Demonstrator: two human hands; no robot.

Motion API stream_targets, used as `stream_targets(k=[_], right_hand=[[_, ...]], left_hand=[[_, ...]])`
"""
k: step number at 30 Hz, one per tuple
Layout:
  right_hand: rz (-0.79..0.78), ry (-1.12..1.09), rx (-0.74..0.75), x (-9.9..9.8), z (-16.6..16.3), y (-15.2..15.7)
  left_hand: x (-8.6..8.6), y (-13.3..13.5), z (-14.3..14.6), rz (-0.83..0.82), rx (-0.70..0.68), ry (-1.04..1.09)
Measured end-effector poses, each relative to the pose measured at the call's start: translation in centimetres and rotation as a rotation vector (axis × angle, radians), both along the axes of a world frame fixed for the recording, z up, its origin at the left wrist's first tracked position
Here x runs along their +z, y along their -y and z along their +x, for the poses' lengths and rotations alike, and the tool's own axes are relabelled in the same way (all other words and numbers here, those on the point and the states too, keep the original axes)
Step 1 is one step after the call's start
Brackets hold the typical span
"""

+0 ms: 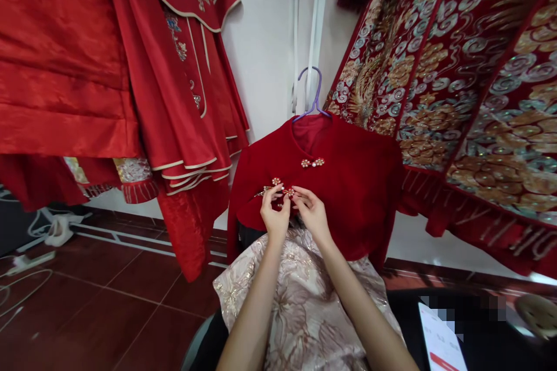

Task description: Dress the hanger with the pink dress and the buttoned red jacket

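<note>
A short dark red jacket (348, 179) hangs in front of me on a purple hanger (317, 89). Near its collar, a jewelled flower clasp (313, 162) is fastened. Lower down, both hands meet at another gold and red flower clasp (288, 192) on the jacket's front. My left hand (277, 217) pinches this clasp from the left, thumb and fingertips closed. From the right, the closed fingertips of my right hand (312, 215) grip its other side. Just above my left fingers sits a further flower ornament (275, 182). The fingertips partly cover the clasp's join.
Pale floral brocade (311, 301) lies under my forearms. A lit phone (441, 336) rests on a black surface at lower right. Red garments (174, 69) hang at left, and a heavily embroidered robe (461, 80) hangs at right. Cables (26, 290) lie on the tiled floor.
</note>
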State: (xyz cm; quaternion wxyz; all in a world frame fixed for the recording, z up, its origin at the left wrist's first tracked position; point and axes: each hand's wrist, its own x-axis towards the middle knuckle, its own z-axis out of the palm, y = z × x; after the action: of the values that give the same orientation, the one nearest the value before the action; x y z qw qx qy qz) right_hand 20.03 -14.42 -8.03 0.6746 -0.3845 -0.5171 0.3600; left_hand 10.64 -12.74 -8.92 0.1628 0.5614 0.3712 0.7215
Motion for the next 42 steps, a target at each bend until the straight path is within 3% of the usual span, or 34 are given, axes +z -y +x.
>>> stream_targets(k=[10, 24, 31, 42], right_hand=[[0.095, 0.116, -0.149, 0.5, -0.9, -1.1], [0.202, 0.263, -0.288, 1.0, -1.3, -1.1], [0.262, 0.316, -0.307, 1.4, -1.6, -0.7], [0.281, 0.368, -0.375, 1.5, -1.6, -1.1]], left_hand=[[-0.2, -0.3, 0.0, 0.001, -0.063, 0.146], [-0.2, -0.4, -0.1, -0.022, -0.089, 0.190], [0.0, -0.4, 0.0, -0.068, 0.003, 0.176], [0.2, -0.9, 0.2, -0.072, 0.016, 0.177]])
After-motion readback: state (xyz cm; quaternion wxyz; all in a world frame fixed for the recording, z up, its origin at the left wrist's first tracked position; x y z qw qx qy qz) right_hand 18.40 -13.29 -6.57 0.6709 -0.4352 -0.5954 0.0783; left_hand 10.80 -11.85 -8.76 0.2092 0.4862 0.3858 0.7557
